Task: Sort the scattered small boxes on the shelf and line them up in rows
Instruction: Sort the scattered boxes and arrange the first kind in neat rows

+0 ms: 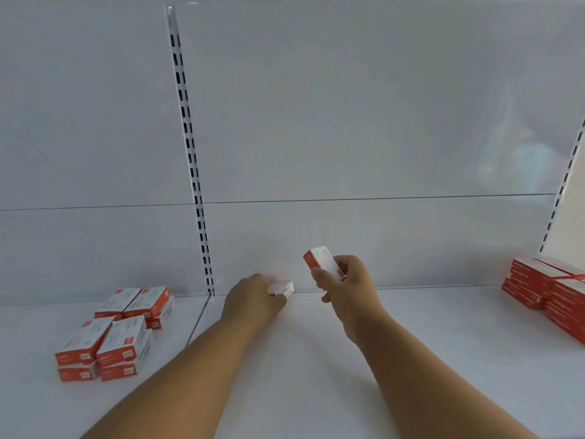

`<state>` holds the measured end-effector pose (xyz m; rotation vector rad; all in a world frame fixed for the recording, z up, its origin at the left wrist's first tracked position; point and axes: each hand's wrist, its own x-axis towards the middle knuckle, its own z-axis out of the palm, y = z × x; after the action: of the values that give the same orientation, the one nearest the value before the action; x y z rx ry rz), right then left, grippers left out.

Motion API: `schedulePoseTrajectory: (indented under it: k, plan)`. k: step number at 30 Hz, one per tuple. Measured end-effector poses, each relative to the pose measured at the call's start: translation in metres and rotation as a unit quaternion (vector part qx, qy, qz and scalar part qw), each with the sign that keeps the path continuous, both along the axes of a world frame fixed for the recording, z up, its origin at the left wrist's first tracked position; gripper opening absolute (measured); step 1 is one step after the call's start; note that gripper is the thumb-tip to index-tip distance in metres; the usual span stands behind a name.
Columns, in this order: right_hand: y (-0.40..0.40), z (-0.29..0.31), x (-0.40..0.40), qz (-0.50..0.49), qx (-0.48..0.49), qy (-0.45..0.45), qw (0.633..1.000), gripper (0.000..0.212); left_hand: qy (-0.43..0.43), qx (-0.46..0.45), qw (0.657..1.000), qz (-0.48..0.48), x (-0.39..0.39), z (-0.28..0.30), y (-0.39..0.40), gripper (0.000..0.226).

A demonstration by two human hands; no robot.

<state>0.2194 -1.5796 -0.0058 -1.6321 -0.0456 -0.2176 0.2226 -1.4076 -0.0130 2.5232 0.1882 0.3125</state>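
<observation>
At the shelf's [316, 359] back edge, the left hand [253, 296] grips one small box [282, 288] low against the back panel, apparently seating it to start a row. The right hand [343, 280] holds a second box [321, 260] lifted just beside, likely next in line; stacked boxes [110, 334] wait near the left edge and more [547, 289] at the right.

Head camera looks forward and down, close over the shelf [316, 359].

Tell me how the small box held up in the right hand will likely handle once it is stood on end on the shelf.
The box looks like thin card: probably light and easily crushed. It is narrow, so on end it may tip. The shelf looks smooth, so it may slide when nudged.
</observation>
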Motion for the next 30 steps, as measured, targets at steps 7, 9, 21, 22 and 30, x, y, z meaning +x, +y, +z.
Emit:
schedulePoseTrajectory:
  k: [7, 9, 21, 22, 30]
  plan:
    - [-0.004, 0.004, 0.008, 0.017, 0.121, 0.035, 0.992, 0.045, -0.012, -0.665, 0.74, -0.099, -0.022, 0.011, 0.001, 0.033]
    - [0.0, 0.004, 0.009, 0.044, 0.147, 0.049, 0.987, 0.042, 0.031, -0.699, 0.705, -0.118, -0.027, 0.011, 0.004, 0.032]
    - [-0.002, 0.003, -0.001, 0.146, 0.242, 0.049, 0.958, 0.032, -0.023, -0.508, 0.857, -0.084, -0.027, 0.007, 0.001, 0.021]
    - [-0.003, 0.003, -0.001, 0.145, 0.269, 0.054, 0.951, 0.027, -0.033, -0.492, 0.866, -0.08, -0.029, 0.011, 0.001, 0.02]
    - [0.051, 0.05, -0.016, 0.123, 0.163, 0.018, 0.979, 0.022, -0.089, -0.404, 0.907, -0.08, -0.064, 0.063, 0.073, 0.017]
